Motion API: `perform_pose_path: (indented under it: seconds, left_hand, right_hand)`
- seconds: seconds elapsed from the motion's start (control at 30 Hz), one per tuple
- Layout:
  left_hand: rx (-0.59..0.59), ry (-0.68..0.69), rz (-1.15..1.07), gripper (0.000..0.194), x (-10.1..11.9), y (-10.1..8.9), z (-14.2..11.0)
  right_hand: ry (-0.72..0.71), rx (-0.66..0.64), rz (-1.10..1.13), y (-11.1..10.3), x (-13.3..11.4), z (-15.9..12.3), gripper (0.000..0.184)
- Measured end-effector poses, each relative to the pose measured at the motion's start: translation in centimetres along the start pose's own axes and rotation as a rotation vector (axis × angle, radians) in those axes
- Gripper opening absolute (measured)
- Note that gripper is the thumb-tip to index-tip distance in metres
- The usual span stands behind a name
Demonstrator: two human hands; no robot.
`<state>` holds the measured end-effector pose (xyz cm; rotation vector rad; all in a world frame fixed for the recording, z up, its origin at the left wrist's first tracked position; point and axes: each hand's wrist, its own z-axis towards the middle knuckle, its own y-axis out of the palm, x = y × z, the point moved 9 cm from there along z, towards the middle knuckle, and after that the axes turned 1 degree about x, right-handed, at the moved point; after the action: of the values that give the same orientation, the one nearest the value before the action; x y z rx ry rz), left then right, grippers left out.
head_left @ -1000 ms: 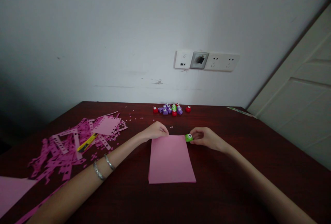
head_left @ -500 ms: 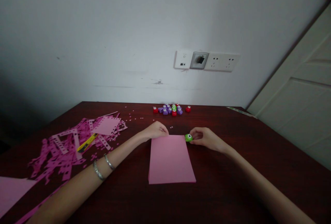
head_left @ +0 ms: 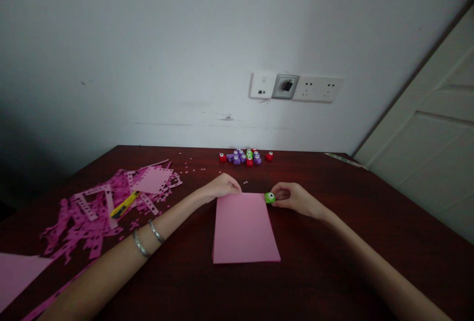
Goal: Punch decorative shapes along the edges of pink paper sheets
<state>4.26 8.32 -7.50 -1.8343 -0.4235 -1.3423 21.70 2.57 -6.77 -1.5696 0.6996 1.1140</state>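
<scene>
A pink sheet of paper (head_left: pixel 244 227) lies flat on the dark wooden table (head_left: pixel 326 261) in front of me. My left hand (head_left: pixel 222 186) rests at the sheet's far left corner, fingers curled and pinched on its edge. My right hand (head_left: pixel 294 196) is closed on a small green paper punch (head_left: pixel 270 197), which sits at the sheet's far right corner. Two bracelets (head_left: pixel 148 239) ring my left forearm.
A cluster of small purple, red and green punches (head_left: pixel 246 156) stands at the table's far edge by the wall. Punched pink paper scraps (head_left: pixel 99 207) and a yellow utility knife (head_left: pixel 125 204) lie at the left. Another pink sheet (head_left: pixel 17 274) lies at bottom left. A door (head_left: pixel 429 143) stands at right.
</scene>
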Motion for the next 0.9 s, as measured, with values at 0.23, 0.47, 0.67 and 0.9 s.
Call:
perform_pose_path:
  seconds: [0.23,0.47,0.67,0.9]
  left_hand:
    - [0.005,-0.001,-0.017,0.015,0.01,-0.10,-0.05]
    - [0.002,-0.015,-0.028,0.016,0.04,-0.07,-0.17]
    - [0.005,-0.025,-0.029,0.015,0.06,-0.10,-0.21]
    - [0.011,-0.030,-0.032,0.015,-0.19,-0.15,-0.08]
  right_hand:
    - [0.004,0.011,-0.001,-0.09,0.07,0.06,0.024]
    - [0.001,0.012,0.009,-0.11,0.07,0.10,0.026]
    - [-0.002,0.011,0.013,-0.05,-0.01,0.07,0.026]
    - [0.003,0.010,0.010,-0.05,-0.12,0.02,0.025]
